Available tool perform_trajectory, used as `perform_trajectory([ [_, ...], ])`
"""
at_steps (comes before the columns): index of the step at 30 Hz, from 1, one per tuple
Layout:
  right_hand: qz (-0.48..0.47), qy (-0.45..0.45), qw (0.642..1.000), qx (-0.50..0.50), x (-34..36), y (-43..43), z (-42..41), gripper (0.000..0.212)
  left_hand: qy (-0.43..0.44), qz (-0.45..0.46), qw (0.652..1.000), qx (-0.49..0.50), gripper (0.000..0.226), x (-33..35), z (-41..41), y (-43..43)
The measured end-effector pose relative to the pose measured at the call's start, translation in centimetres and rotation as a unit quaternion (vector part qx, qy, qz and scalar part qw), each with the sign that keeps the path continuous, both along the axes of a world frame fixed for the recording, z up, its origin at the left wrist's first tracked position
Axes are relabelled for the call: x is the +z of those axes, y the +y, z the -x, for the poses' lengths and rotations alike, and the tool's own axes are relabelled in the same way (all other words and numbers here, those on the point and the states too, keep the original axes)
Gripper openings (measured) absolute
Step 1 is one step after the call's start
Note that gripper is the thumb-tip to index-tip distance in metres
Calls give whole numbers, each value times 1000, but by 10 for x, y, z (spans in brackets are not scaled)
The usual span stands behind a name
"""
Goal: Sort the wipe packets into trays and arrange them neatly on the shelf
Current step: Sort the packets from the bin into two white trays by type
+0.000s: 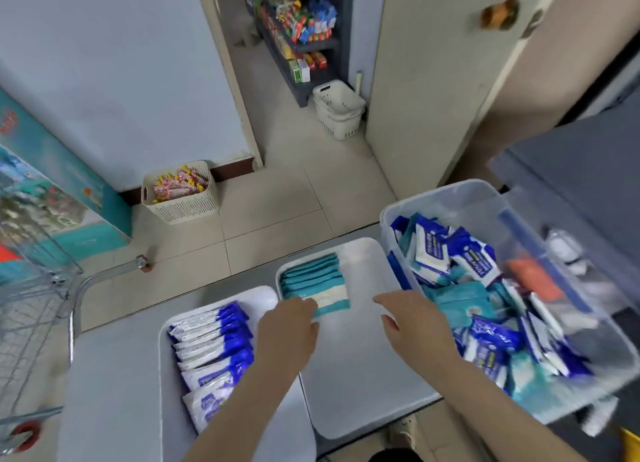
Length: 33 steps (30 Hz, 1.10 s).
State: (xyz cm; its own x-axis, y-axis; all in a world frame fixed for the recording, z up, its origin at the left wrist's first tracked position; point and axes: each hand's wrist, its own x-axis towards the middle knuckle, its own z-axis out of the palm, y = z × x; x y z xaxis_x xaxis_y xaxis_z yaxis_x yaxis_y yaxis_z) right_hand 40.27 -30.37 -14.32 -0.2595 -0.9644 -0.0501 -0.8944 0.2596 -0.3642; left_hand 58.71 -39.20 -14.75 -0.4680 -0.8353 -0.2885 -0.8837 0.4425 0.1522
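Two white trays sit side by side on a grey table. The left tray point(166, 375) holds a row of several blue-and-white wipe packets point(214, 350). The right tray point(363, 385) holds a short row of several teal wipe packets point(313, 278) at its far end. My left hand point(289, 326) rests with its fingertips on the nearest teal packet, and I cannot tell whether it grips it. My right hand point(410, 319) hovers over the right tray with fingers apart, holding nothing. A clear plastic bin point(460, 198) at right is full of mixed blue and teal packets point(485, 309).
A grey shelf unit point(581, 170) stands at far right. On the floor are a cream basket of snacks point(181, 193) and stacked empty baskets point(341, 110). A wire cart point(34, 288) is at left. A stocked dark shelf point(301, 28) shows through the doorway.
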Motion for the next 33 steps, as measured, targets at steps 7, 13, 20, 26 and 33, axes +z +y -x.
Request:
perform_trajectory([
  [7,-46,-29,994,-99,-2,52,94,35,49,-16,996,-79,36,16,98,24],
  [13,-115,-58,984,-121,-35,64,169,45,87,-39,990,-100,33,15,161,39],
  [20,-151,-83,984,-43,-78,36,205,57,81,-59,990,-97,32,3,206,51],
  [26,-120,-99,987,-50,-76,35,215,25,134,-86,987,-14,28,-5,215,51],
  [33,226,-146,963,-6,-41,58,223,60,283,-220,910,207,24,13,230,48],
])
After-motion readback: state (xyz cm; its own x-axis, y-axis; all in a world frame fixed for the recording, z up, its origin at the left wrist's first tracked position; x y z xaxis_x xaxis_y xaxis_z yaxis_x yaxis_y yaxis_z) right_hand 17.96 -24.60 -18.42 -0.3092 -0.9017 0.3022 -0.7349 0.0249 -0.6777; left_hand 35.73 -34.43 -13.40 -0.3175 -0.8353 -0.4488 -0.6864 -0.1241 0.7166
